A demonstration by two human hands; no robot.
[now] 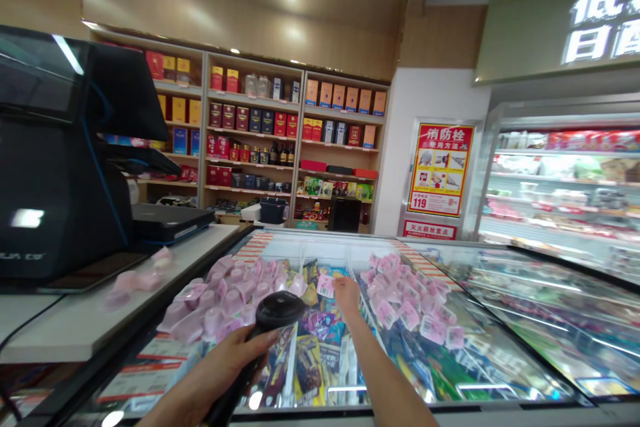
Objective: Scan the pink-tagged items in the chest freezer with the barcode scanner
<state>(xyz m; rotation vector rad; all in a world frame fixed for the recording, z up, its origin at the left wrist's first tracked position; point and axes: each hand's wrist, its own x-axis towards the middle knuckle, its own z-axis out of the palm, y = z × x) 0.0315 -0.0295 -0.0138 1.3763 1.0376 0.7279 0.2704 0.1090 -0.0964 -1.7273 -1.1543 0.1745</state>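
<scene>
My left hand (235, 361) is wrapped round the handle of a black barcode scanner (279, 309), whose head tilts toward the middle of the glass freezer lid. Further forward, my right hand (346, 295) pinches a small pink jelly cup (326, 285), and a barcode on it faces me. On the glass left of my hands lies a heap of similar pink cups (233, 297). A second group of pink cups (407, 293) is spread to the right of my right forearm, several with barcode labels up.
A checkout terminal (65, 167) stands on the white counter (70, 330) at left, with a few blurred pink cups (143, 279) near the counter's edge. Wrapped frozen goods (310, 360) show beneath the glass. Shelves of boxes (250, 120) line the back wall; a lit chiller (565, 180) is at right.
</scene>
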